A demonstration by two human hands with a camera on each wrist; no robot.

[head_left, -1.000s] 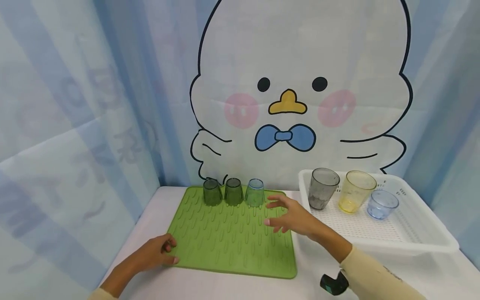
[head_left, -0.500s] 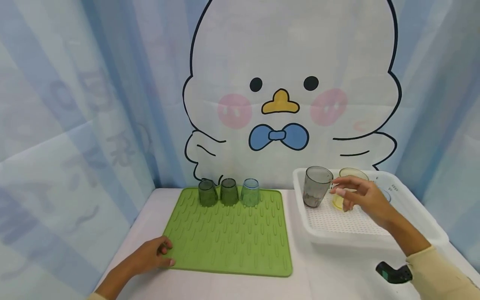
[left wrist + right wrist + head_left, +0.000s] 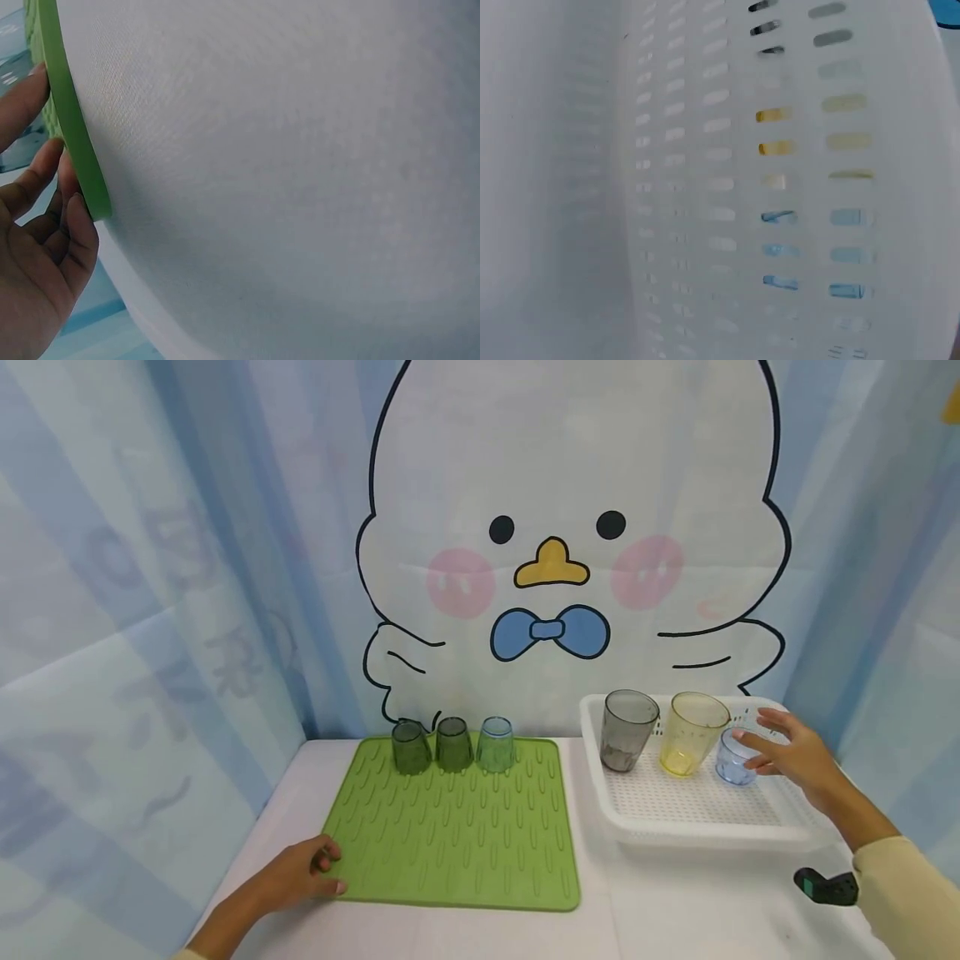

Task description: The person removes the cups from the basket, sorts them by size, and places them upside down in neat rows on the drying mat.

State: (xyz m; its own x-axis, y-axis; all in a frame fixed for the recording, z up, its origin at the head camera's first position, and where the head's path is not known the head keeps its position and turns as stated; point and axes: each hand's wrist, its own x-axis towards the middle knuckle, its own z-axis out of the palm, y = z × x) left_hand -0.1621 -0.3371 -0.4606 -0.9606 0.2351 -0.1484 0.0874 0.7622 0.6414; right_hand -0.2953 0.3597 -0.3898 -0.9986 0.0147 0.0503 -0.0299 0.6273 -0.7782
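My right hand (image 3: pixel 802 760) is over the right side of the white basket (image 3: pixel 720 837), fingers spread at the small light-blue glass (image 3: pixel 731 764); whether they touch it is hard to tell. Beside that glass a yellow glass (image 3: pixel 690 739) and a taller grey glass (image 3: pixel 624 735) stand upright. The slotted basket wall (image 3: pixel 795 180) fills the right wrist view, with grey, yellow and blue showing through. At the near-left corner of the green mat (image 3: pixel 457 835), my left hand (image 3: pixel 288 877) rests loosely curled, its fingertips at the mat's edge (image 3: pixel 75 127).
Along the mat's back edge two dark glasses (image 3: pixel 412 747) (image 3: pixel 454 746) and a bluish glass (image 3: pixel 496 746) stand upside down. White cloth (image 3: pixel 630 910) covers the table. Curtains (image 3: pixel 225 610) close off the back and sides. A black device (image 3: pixel 825 887) sits by my right wrist.
My right hand has moved right from the mat's back-right area, past the grey and yellow glasses, to the light-blue glass. My left hand has stayed at the mat's corner. The head view has shifted slightly.
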